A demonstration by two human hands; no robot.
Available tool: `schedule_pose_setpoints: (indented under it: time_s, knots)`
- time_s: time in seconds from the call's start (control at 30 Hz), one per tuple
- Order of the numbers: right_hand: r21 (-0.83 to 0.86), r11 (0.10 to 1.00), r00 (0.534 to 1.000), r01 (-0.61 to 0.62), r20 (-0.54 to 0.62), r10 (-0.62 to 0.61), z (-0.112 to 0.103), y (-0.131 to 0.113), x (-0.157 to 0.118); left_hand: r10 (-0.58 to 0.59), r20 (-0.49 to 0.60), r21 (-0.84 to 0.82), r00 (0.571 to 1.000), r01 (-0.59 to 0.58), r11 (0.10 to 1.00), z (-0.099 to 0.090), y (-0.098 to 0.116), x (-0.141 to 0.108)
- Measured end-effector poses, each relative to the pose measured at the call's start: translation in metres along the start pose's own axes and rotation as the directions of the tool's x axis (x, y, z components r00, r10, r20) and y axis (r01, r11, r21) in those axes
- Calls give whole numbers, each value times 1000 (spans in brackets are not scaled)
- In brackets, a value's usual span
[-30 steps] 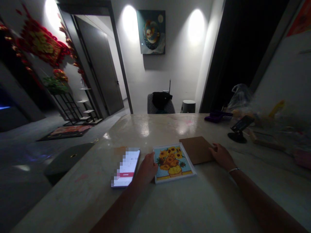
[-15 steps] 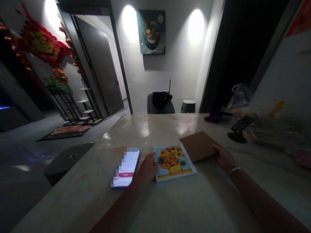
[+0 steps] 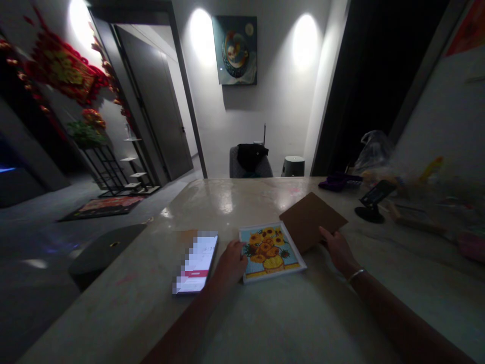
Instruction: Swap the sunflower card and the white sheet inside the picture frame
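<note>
A small sunflower picture [image 3: 267, 251] in a thin white frame lies on the table in front of me. At its left edge is my left hand [image 3: 232, 260], fingers curled over the frame and closed on it. My right hand [image 3: 337, 247] pinches the near right edge of a brown cardboard sheet [image 3: 311, 220], thumb on top. The sheet is tilted, with its far corner raised, and its left side meets the picture's right edge. How the two overlap there, I cannot tell.
Left of my left hand lies a lit phone [image 3: 199, 263]. On the right stand a black phone stand [image 3: 373, 205], a purple item [image 3: 339, 182] and a clear plastic bag [image 3: 373, 151]. A chair [image 3: 235, 164] with black cloth is beyond the pale table [image 3: 265, 323].
My right hand has slid left and nearer along the cardboard, which has turned and lifted at its far side. My left fingers have shifted slightly on the frame; the picture is nearly still.
</note>
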State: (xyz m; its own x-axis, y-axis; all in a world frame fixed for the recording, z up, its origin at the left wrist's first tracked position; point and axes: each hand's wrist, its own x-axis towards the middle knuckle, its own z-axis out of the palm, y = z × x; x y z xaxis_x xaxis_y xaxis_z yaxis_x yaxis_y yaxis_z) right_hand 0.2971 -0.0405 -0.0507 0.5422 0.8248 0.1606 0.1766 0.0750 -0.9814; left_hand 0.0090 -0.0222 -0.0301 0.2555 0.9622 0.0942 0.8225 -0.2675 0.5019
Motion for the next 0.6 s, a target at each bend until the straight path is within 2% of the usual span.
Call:
schedule_pose_setpoints:
  time_s: [0.07, 0.17, 0.27, 0.33, 0.4, 0.5, 0.6]
  knots:
    - [-56, 998, 999, -14, -30, 12, 1, -13, -5, 5, 5, -6, 1000, -5, 1000, 0, 0, 0]
    - [-109, 991, 996, 84, -8, -85, 5, -26, -14, 7, 4, -10, 1000, -7, 1000, -1, 1, 0]
    - [-151, 971, 980, 184, 104, -169, 9, -29, -23, 14, -4, -12, 1000, -14, 1000, 0, 1, 0]
    - [-159, 953, 949, 259, 226, -220, 11, -29, -29, 28, -7, -15, 1000, -28, 999, 1, 1, 1]
    - [-138, 922, 890, 361, 347, -297, 14, -28, -33, 37, -6, -22, 999, -37, 999, 2, 1, 1]
    - [-127, 835, 759, 536, 504, -411, 16, -27, -38, 40, -3, -45, 999, -40, 998, 2, 1, 2]
    - [-157, 735, 617, 660, 671, -411, 16, -25, -40, 60, -1, -36, 998, -60, 998, 2, 3, 2]
